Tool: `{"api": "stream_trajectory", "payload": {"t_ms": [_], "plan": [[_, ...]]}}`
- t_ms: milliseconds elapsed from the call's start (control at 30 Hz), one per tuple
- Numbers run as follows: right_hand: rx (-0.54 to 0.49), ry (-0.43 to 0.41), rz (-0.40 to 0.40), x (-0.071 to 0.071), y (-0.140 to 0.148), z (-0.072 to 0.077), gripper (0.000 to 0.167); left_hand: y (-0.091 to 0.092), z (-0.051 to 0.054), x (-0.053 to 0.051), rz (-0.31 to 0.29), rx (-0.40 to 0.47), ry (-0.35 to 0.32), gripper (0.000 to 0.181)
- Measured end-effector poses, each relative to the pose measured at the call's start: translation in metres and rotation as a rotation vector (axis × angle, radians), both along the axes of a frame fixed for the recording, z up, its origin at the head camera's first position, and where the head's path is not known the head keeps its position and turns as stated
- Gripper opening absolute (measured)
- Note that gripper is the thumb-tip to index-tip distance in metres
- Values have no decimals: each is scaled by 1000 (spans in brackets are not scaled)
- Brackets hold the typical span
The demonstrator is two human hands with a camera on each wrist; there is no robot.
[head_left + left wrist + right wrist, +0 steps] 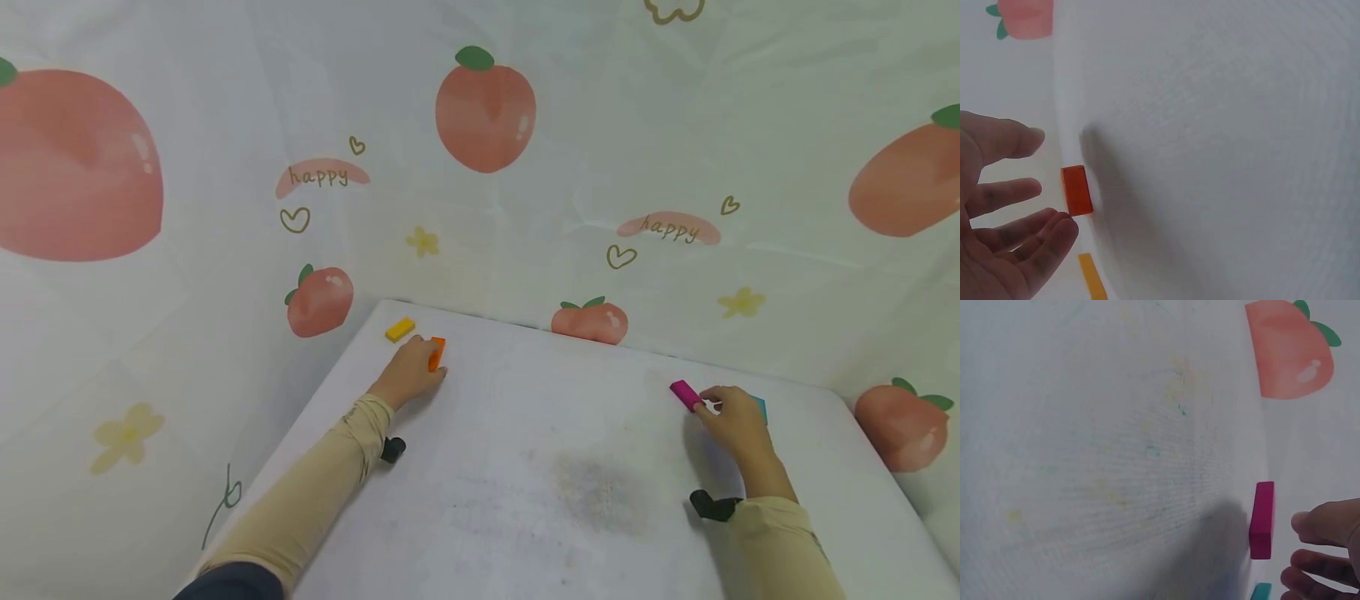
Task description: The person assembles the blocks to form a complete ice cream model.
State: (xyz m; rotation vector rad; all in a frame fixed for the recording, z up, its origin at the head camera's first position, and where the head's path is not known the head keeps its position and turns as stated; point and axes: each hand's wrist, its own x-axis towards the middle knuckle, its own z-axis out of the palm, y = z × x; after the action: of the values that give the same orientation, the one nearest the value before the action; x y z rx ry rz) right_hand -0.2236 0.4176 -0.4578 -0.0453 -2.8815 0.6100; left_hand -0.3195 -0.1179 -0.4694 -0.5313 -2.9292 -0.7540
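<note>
In the head view my left hand (407, 372) is over an orange block (437, 353) at the table's far left. The left wrist view shows thumb and fingers spread apart, with the orange block (1077, 191) beside the fingertips; whether one touches it I cannot tell. A yellow block (400, 329) lies just beyond that hand. On the right, my right hand (738, 422) hovers by a magenta block (686, 396), fingers loosely bent. A gap separates thumb and magenta block (1262, 520) in the right wrist view. Partly hidden behind this hand is a blue block (762, 408).
The white table (510, 417) bears a greyish smudge near its middle. A pale cloth (510, 233) printed with peaches hangs along the back and sides. Black strap-like pieces (712, 506) stick out at both wrists.
</note>
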Motion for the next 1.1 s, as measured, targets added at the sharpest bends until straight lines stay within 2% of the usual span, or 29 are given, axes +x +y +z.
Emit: {"api": "stream_trajectory", "payload": {"t_ms": [167, 333, 667, 1100], "plan": [[-21, -81, -22, -5, 5, -3, 29, -2, -5, -4, 20, 3, -25, 23], [-50, -144, -40, -10, 7, -3, 30, -4, -8, -7, 29, 0, -34, 25], [-54, -164, -53, -12, 5, -4, 30, -1, -6, -5, 34, 32, -62, 24], [-73, -193, -82, -18, 8, -6, 30, -1, -7, -3, 17, 38, -47, 18]]}}
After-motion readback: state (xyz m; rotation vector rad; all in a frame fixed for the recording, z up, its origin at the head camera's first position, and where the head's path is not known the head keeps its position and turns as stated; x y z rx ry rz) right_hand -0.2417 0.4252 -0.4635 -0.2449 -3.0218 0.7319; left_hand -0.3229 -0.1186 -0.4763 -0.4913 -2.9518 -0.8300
